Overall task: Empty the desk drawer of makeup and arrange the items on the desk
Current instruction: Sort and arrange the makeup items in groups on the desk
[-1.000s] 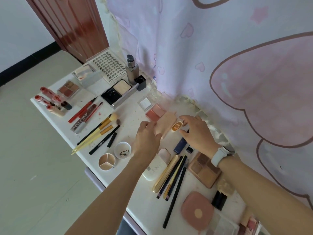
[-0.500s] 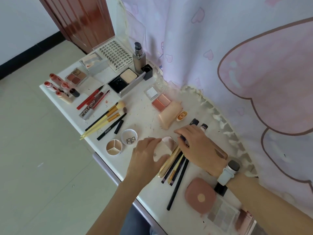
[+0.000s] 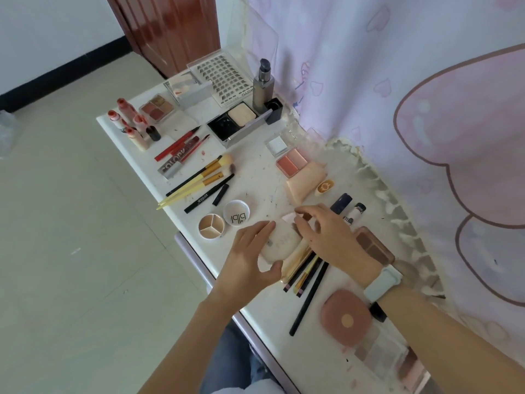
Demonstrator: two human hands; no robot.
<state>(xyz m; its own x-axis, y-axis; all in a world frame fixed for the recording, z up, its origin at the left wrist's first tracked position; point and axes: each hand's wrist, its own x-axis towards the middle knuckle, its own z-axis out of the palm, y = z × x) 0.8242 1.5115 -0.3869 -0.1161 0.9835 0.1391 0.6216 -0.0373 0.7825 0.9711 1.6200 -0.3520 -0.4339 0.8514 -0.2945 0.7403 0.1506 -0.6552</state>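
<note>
Left hand [image 3: 247,260] curled round the near-left edge of a white oval compact [image 3: 279,243], thumb under its near end, fingers along its far-left rim. Right hand [image 3: 329,237] bent over the compact's right side, fingertips [image 3: 298,220] pinching at its far edge beside a small pink piece; a pale watch [image 3: 382,282] on that wrist. Compact low over the white tabletop [image 3: 255,172], roughly at the middle; whether resting or lifted could not be told. Just right of the compact, partly under the right hand, a bundle of dark and gold pencils and brushes [image 3: 305,273]. Left of the compact, a round pot marked pipi [image 3: 236,213] and a three-part concealer pot [image 3: 211,226], touching or nearly so. Farther left, yellow-handled brushes [image 3: 199,180] beside a black pencil [image 3: 208,196]. Toward the far end, a two-tone blush pan [image 3: 292,162], a black powder case [image 3: 237,123], a pump bottle [image 3: 263,85], a lash tray [image 3: 224,78], an eyeshadow quad [image 3: 156,108] and a cluster of red-capped tubes [image 3: 127,120]. Nearer, a round pink case [image 3: 346,319] and a brown palette [image 3: 375,245]. Pink-printed curtain [image 3: 397,81] along the right edge.
</note>
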